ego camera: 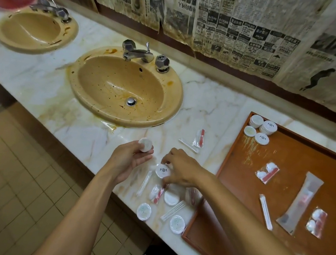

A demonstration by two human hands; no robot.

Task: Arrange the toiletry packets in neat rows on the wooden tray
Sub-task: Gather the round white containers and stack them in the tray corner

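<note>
My left hand (129,160) holds a round white soap packet (145,144) above the marble counter. Just to its right, my right hand (180,169) pinches another round soap packet (162,171) over a loose pile of packets near the counter's front edge. That pile has more soap rounds (144,211), cotton bud sticks (172,210) and a red-striped sachet (157,193). The wooden tray (241,153) lies at the right. It carries several soap rounds (261,127) at its far corner, a long clear toothbrush packet (299,204), a stick packet (266,211) and two red-and-white sachets (268,172).
A stained yellow sink (126,89) with a chrome tap (137,53) sits behind my hands. A second sink (34,30) is at the far left. Two more packets (197,139) lie between sink and tray. Newspaper (251,33) covers the wall. Tiled floor lies below the counter edge.
</note>
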